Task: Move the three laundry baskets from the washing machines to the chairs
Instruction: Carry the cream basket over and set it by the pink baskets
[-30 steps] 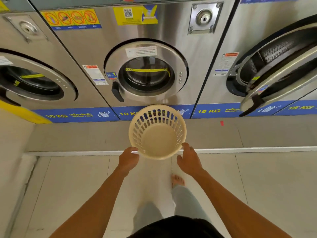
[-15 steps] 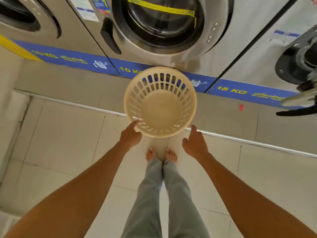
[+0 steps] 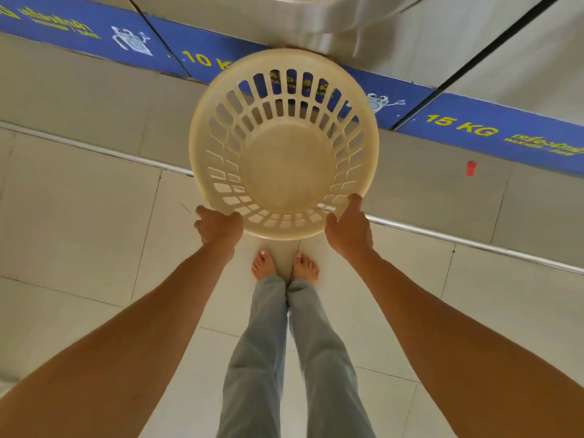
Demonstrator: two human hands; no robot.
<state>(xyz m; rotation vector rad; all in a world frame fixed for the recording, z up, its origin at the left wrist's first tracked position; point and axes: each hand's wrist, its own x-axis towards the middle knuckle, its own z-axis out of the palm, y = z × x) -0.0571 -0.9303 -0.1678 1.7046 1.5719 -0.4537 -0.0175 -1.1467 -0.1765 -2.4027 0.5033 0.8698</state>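
One round cream laundry basket (image 3: 284,172) with slotted walls is in view, empty, its opening tilted toward me. It is in front of the base of the middle washing machine (image 3: 316,14), over the raised step. My left hand (image 3: 218,227) curls around the near rim on the left. My right hand (image 3: 349,230) grips the near rim on the right, thumb up along the edge. No other baskets and no chairs are in view.
A blue strip (image 3: 493,131) marked 10 KG and 15 KG runs along the machines' bases. Below it is a grey raised step (image 3: 94,99) with a metal edge, bearing a small red mark (image 3: 471,168). My bare feet (image 3: 284,267) stand on the pale tiled floor.
The view has tipped down and closer, so the basket looks larger. My right hand, apart from the rim before, now grips it. My left hand has closed more firmly on the rim.
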